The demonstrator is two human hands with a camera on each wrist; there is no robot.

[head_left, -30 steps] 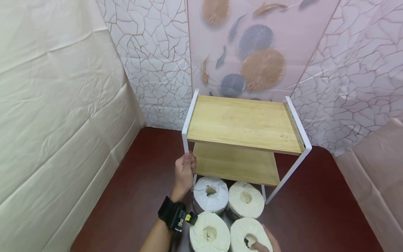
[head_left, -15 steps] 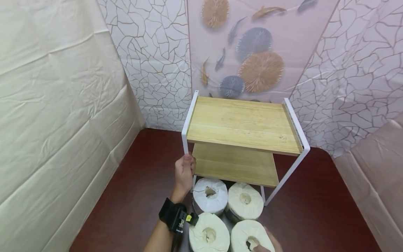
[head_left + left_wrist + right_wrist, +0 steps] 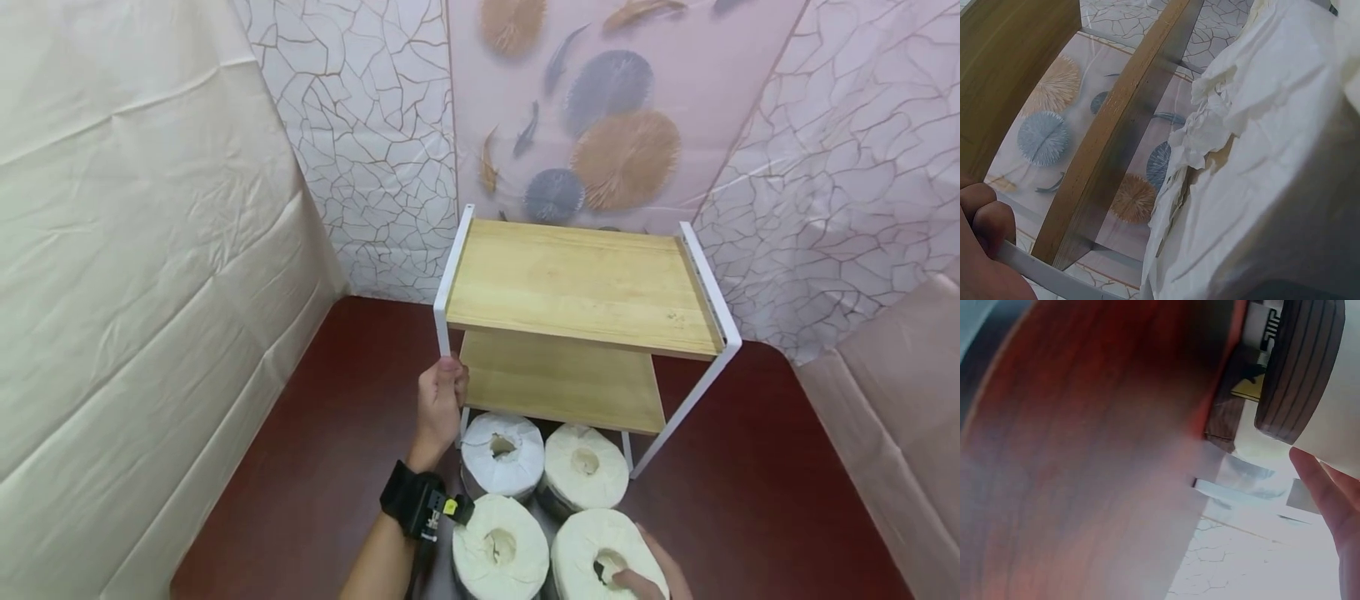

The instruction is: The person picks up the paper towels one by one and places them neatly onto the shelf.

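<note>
My left hand (image 3: 441,396) grips the white metal front leg (image 3: 442,337) of a small two-tier wooden shelf (image 3: 585,287), below its upper board. At the front right, my right hand (image 3: 658,571) pinches a paper-wrapped toilet roll (image 3: 592,546), thumb in its core hole and fingers along its outer side. Beside it on the left stands another roll (image 3: 480,537). Behind these, a whiter roll (image 3: 487,462) and a cream roll (image 3: 566,467) stand at the shelf's foot, partly under the lower board. In the right wrist view, fingertips (image 3: 1300,461) lie against the held roll's side (image 3: 1304,369).
The shelf's lower board (image 3: 555,379) sits just above the back rolls. Dark red tabletop (image 3: 315,442) extends on both sides. Cloth walls close in the left (image 3: 150,292) and right (image 3: 900,400), and a patterned backdrop (image 3: 375,150) hangs behind the shelf.
The front right roll has shifted slightly right with my right hand and now looks a little larger. My left hand keeps its grip on the leg. The head view has tilted slightly.
</note>
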